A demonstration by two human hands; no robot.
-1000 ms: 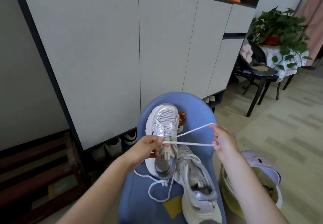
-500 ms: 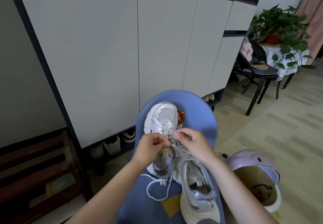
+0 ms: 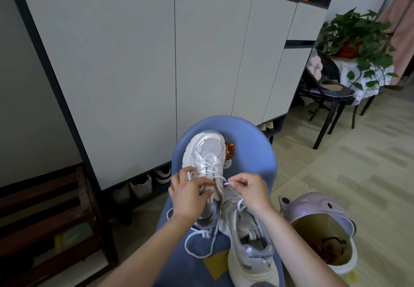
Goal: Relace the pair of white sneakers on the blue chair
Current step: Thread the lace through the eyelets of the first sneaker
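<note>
Blue chair (image 3: 253, 152) holds two sneakers (image 3: 207, 152); right hand (image 3: 251, 191) pinches lace tip (image 3: 226, 183).

Blue chair (image 3: 257, 152), two white sneakers (image 3: 207, 152) and loose lace (image 3: 197, 248) on it

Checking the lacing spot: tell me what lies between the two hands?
In the head view, the far sneaker's laced tongue and a short lace stretch lie between the left hand and right hand.

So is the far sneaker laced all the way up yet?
No. Far sneaker has crossed laces only over its front; right hand pinches the lace tip.
</note>
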